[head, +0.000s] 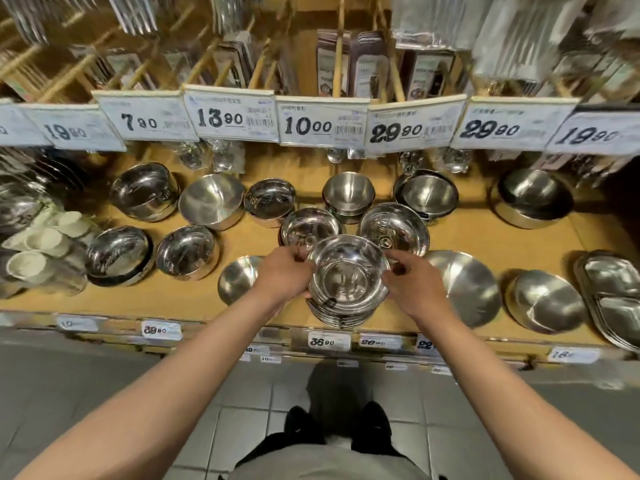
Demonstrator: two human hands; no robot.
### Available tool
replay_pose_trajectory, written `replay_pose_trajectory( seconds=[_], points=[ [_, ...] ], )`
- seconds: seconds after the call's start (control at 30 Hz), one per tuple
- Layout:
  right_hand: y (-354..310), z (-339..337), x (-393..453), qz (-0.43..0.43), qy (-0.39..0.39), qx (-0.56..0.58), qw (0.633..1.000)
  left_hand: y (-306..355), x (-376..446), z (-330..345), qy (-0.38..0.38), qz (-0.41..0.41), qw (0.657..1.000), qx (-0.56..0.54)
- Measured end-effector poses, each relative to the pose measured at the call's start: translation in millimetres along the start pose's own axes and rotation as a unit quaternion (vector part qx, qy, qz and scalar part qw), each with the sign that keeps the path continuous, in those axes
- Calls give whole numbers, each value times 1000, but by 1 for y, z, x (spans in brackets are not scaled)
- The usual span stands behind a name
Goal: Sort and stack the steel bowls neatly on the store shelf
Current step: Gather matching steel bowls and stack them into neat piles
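Note:
A stack of shiny steel bowls [348,282] stands at the front middle of the wooden shelf [485,237]. My left hand [282,277] grips the stack's left rim and side, and my right hand [410,282] grips its right rim. Just behind the stack sit two more bowl stacks, one at the left [310,227] and one at the right [394,227]. A matte bowl [237,277] lies to the left of my left hand, partly hidden by it.
Several other steel bowls stand in rows across the shelf, with a large one [533,197] at the back right. Flat steel plates [465,289] and divided trays [613,296] lie at the right. White cups [45,244] sit at the left. Price tags [322,124] hang overhead.

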State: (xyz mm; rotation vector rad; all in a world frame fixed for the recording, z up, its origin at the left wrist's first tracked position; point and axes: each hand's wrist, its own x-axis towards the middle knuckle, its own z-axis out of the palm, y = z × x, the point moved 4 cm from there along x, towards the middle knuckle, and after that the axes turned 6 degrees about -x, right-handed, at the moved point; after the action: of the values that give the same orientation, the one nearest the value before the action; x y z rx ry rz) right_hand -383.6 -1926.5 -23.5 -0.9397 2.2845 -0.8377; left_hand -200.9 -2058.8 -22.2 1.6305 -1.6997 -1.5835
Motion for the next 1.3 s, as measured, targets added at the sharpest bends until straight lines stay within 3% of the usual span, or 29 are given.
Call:
replay_pose_trajectory(
  seconds=[0.13, 0.37, 0.67, 1.03, 1.3],
  points=[
    [-6, 3, 1, -13, 29, -57, 998, -4, -1, 3, -4, 3, 999, 34],
    [-6, 9, 0, -4, 51, -54, 997, -9, -6, 0, -20, 38, 977, 209],
    [-4, 19, -14, 1, 47, -53, 997, -18, -4, -3, -54, 38, 988, 141],
    [-8, 18, -19, 5, 127, -79, 989, -20, -1, 0, -42, 41, 990, 129],
    [-5, 17, -16, -16, 101, -87, 991, -27, -6, 2, -32, 22, 996, 82]
  ],
)
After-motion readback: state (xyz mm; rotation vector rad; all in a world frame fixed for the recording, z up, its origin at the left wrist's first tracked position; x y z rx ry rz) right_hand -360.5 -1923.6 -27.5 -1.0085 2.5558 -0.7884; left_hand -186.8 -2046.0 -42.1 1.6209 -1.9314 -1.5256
